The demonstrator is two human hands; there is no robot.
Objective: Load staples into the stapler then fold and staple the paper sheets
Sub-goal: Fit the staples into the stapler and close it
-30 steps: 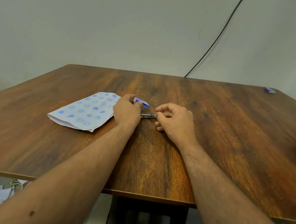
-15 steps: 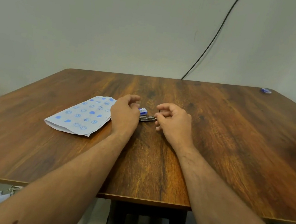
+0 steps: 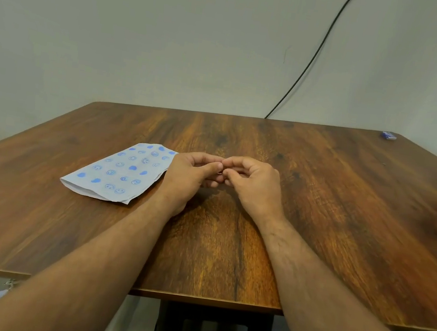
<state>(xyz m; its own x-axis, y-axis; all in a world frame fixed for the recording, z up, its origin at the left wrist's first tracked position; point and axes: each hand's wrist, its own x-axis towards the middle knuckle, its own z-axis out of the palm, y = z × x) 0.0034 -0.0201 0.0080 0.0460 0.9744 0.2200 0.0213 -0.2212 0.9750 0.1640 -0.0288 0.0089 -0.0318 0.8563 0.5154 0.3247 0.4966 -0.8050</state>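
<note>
Both hands meet fingertip to fingertip over the brown wooden tabletop. Left hand and right hand have fingers curled around something small, mostly hidden. Folded white paper sheet with blue smiley prints lies touching the left hand's outer side.

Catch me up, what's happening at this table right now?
A person has both hands together at mid-table, left hand and right hand, fingers curled round something small between them; it is almost wholly hidden, so I can't say what. The folded paper with blue smiley prints lies flat beside the left hand, untouched. A small blue box sits at the table's far right corner.
</note>
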